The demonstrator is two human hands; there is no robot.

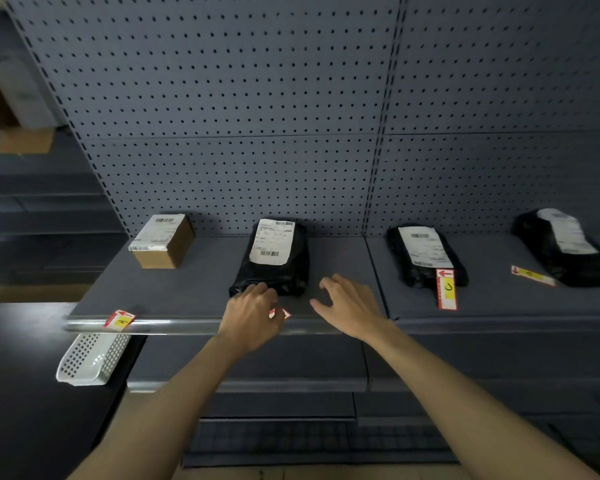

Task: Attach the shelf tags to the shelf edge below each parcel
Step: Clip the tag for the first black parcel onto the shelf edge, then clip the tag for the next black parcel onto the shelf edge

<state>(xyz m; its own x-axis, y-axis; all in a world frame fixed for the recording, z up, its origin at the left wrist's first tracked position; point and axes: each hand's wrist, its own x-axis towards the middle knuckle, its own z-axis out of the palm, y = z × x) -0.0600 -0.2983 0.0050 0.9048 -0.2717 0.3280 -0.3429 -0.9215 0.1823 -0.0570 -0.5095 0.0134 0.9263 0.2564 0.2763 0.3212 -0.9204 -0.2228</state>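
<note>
We have tag A (pixel 120 320) on the shelf edge (pixel 187 326) at lower left, our left hand (pixel 253 315) pinches the second tag (pixel 279 313) mid-frame, our right hand (pixel 348 308) is open, and two tags (pixel 446 289) wait right.

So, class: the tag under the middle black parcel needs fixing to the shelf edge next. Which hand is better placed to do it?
The left hand. It already rests over the tag at the shelf edge, below the black parcel. The right hand is open, beside it, touching nothing.
</note>
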